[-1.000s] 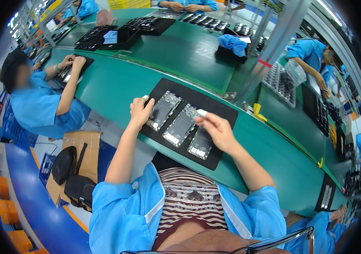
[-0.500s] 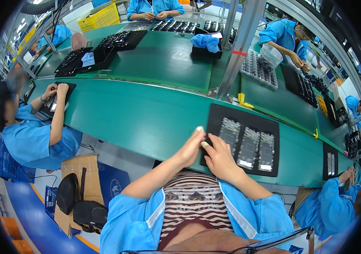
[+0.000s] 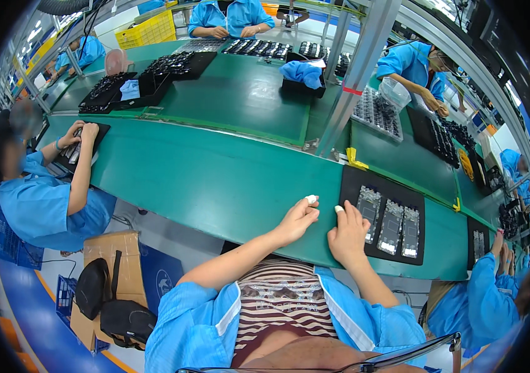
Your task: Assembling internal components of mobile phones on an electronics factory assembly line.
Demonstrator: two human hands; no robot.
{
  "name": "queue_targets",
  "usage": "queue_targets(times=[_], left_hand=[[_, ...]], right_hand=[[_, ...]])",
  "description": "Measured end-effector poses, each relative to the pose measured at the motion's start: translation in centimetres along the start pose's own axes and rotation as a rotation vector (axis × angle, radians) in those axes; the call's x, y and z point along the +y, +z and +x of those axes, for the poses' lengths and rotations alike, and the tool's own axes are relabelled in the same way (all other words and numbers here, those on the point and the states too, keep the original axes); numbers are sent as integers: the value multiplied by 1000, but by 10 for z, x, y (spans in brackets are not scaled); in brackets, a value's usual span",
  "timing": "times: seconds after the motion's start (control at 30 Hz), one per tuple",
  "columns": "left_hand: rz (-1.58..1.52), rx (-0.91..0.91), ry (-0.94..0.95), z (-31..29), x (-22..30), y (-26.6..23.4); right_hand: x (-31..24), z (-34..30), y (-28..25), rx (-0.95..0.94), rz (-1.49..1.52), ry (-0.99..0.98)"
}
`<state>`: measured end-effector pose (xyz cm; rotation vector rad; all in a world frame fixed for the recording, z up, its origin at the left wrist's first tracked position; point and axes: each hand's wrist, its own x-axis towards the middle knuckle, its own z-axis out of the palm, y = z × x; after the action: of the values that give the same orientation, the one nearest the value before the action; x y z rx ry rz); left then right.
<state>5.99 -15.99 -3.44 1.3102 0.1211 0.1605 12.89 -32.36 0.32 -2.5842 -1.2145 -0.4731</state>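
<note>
A black mat (image 3: 395, 253) lies on the green work surface in front of me, to the right. Three narrow circuit boards (image 3: 391, 227) rest on it side by side, silvery at their ends. My right hand (image 3: 349, 236) is at the mat's left edge, fingers stretched forward and holding nothing. Just left of it, apart from the mat, my left hand (image 3: 297, 222) hovers over the green surface. Its fingers are loosely bent with a gap at the thumb, and nothing shows in them. White covers sit on a fingertip of each hand.
A metal post (image 3: 355, 81) rises beyond the mat, with yellow tape (image 3: 356, 158) near its foot. Co-workers sit at left, right and across the bench. Another black mat (image 3: 478, 245) lies farther right. Bags (image 3: 127, 317) rest on cardboard at lower left.
The black mat with its boards has shifted right along the green surface. My hands, close together before, have drawn apart; the right one has moved right with the mat.
</note>
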Motion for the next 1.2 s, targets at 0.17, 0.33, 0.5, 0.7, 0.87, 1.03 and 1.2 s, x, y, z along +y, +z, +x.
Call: queue_targets(times=[0.17, 0.33, 0.5, 0.7, 0.87, 1.03, 1.2], left_hand=[[-119, -20, 68, -5, -5, -11], [-60, -71, 126, -8, -10, -10], [37, -88, 167, -10, -10, -10], [44, -76, 154, -14, 0, -5], [29, -64, 148, -12, -4, -4], [78, -145, 79, -9, -6, -9], [17, -89, 36, -12, 8, -7]], right_hand=[[23, -2, -7, -7, -33, 47], [47, -9, -18, -47, -96, 114], [82, -16, -27, 7, -156, 190], [140, -28, -32, 11, -337, 325], [163, -24, -27, -36, -456, 460], [99, 16, 10, 61, -209, 63], [4, 82, 27, -70, 371, -212]])
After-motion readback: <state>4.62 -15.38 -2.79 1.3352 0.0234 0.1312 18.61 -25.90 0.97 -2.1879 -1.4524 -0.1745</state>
